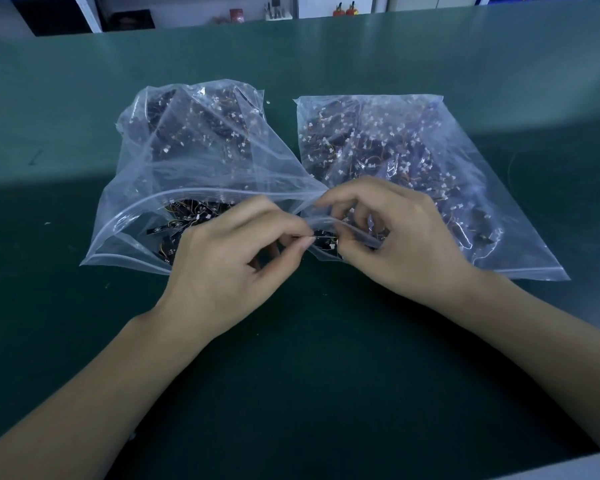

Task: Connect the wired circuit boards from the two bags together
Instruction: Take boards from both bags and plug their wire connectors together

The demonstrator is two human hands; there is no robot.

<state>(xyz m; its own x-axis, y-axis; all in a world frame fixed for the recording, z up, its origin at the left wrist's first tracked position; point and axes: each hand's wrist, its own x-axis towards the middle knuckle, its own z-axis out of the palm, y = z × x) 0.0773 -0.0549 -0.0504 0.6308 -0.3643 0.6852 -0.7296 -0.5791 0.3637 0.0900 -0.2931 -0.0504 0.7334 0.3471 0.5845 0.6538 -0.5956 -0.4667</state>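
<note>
Two clear zip bags side by side, left bag (194,161) open-mouthed, right bag (413,161) flat, black wired boards (326,241) inside

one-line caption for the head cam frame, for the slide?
Both hands, left and right, pinch a small black circuit board between two clear plastic zip bags of wired boards on a green table.

1. A single view is given, taken from a camera worn on the head, above the near edge of the dark green matted worktable (326,375).
2. The view is aimed forward and steeply downward, so the tabletop is seen from above.
3. The two bare forearms are seen entering from the bottom corners, close to the lens.
4. Wide-angle distortion is shown by the curved far table edge.
5. Blurred shelving (125,15) is caught along the top.
</note>
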